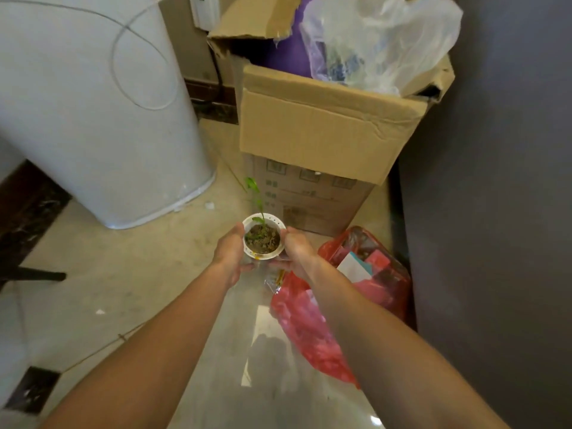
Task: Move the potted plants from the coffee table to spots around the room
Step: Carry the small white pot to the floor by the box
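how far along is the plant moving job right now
Done: this white pot with its small seedling is off the coffee table, which is not in view. In hand: the left hand and right hand cup the pot from both sides above the floor, near the cardboard box and red bag. Left: setting it down; any other plants cannot be judged from here.

Dim, soft, fisheye-warped; floor (266, 329) glare
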{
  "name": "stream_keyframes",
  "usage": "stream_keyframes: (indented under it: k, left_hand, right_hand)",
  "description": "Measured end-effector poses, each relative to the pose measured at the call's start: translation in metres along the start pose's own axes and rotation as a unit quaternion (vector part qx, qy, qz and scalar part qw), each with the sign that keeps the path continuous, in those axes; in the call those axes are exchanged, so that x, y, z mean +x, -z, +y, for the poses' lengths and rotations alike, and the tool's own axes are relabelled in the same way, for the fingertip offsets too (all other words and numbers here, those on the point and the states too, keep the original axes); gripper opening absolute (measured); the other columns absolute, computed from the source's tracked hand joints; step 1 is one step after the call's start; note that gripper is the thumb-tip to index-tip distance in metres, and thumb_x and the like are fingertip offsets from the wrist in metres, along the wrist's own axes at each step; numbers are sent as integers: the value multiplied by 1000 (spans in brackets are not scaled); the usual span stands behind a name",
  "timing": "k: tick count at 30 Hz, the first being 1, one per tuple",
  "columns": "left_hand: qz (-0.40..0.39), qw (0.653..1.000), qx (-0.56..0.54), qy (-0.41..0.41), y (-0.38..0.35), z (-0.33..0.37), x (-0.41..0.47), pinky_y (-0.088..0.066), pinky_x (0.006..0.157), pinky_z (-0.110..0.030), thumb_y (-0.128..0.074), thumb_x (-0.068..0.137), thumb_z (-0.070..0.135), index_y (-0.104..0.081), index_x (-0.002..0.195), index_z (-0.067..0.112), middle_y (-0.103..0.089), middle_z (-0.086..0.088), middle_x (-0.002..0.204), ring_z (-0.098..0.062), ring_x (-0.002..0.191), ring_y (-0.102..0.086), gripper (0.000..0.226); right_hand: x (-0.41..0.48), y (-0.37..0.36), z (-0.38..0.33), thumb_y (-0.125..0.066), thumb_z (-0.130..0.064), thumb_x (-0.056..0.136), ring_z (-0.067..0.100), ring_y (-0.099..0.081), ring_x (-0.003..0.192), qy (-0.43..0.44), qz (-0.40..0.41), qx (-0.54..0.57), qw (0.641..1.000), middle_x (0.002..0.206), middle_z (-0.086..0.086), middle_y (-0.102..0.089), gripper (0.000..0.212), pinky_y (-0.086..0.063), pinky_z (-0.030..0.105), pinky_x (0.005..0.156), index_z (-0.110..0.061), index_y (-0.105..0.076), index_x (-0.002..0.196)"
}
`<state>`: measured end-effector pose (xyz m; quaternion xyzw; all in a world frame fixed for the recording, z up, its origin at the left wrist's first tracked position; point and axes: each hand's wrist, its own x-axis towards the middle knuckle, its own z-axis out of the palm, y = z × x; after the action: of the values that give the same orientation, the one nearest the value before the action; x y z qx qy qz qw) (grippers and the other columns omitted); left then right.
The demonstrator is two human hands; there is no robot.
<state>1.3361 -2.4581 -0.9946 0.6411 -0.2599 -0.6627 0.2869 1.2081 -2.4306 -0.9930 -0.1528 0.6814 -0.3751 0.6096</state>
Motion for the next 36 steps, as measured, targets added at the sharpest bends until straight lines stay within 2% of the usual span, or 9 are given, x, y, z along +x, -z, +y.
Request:
stream_keyframes:
  k: [3, 8, 11, 16, 23, 26, 30, 32, 36]
  left_hand:
    - [-13, 1000, -8, 18, -9, -10, 17, -55, 84, -47, -43, 103, 43, -64, 115, 22, -65, -6, 120, -14, 88, -61, 32]
    - [-46, 998, -14, 52, -28, -29, 32, -54, 65, -38, -40, 104, 39, -67, 110, 16, -69, -13, 111, -25, 90, -66, 36]
    - [-64, 995, -7, 70, -33, -38, 33, -56, 68, -40, -40, 103, 35, -69, 115, 12, -70, -15, 108, -27, 93, -65, 38]
    - [-57, 997, 9, 59, -36, -33, 22, -54, 61, -34, -49, 97, 27, -73, 91, 19, -74, 0, 80, -18, 84, -65, 26]
    - [-18, 998, 27, 55, -28, -8, -21, -45, 89, -41, -41, 101, 16, -57, 84, 22, -59, -1, 95, -19, 95, -55, 23]
    - [-27, 996, 47, 68, -24, 13, -69, -42, 95, -44, -41, 102, 18, -54, 84, 24, -56, 0, 102, -24, 111, -48, 24]
    - [-43, 996, 53, 66, -32, 64, -152, -47, 83, -39, -41, 103, 19, -56, 99, 19, -55, -5, 112, -25, 104, -55, 16]
    - [-50, 996, 58, 51, -39, 94, -198, -48, 72, -35, -40, 104, 16, -53, 114, 17, -54, -8, 119, -27, 105, -58, 17]
    - [-84, 994, 62, 36, -63, 162, -301, -49, 88, -41, -43, 105, 18, -42, 145, 18, -58, -12, 128, -34, 122, -59, 40]
  right_hand:
    - [9, 7, 4, -40, -28, 108, 19, -68, 81, -7, 1, 29, 1000, 111, 7, -65, 24, -61, 35, 55, -19, -56, 123]
    - [24, 23, 16, -37, -32, 108, 26, -65, 107, -20, 3, 36, 999, 123, 5, -63, 24, -58, 36, 63, -25, -54, 125]
    - [28, 31, 23, -36, -36, 108, 30, -63, 114, -41, 15, 18, 999, 131, 9, -59, 25, -60, 43, 76, -23, -52, 124]
    - [24, 38, 22, -37, -34, 107, 29, -63, 114, -42, 19, 26, 999, 135, 11, -57, 33, -59, 37, 66, -18, -52, 132]
    - [-23, 50, -4, -43, -25, 103, 27, -61, 115, -14, 24, -1, 1000, 130, 10, -64, 28, -55, 42, 87, -21, -62, 123]
    - [-69, 60, -29, -44, -17, 103, 21, -62, 90, -2, 32, -3, 999, 108, 9, -66, 23, -55, 43, 87, -15, -66, 108]
    - [-160, 69, -80, -50, -16, 103, 29, -60, 111, -10, 45, 21, 999, 116, 10, -59, 11, -55, 47, 90, -17, -58, 110]
    - [-207, 74, -107, -52, -10, 101, 27, -62, 107, -3, 41, 12, 999, 111, 8, -61, 13, -56, 46, 87, -17, -64, 104]
    - [-315, 91, -177, -56, -16, 100, 18, -60, 89, 14, 59, 4, 998, 108, 9, -61, 14, -57, 35, 68, -21, -63, 90]
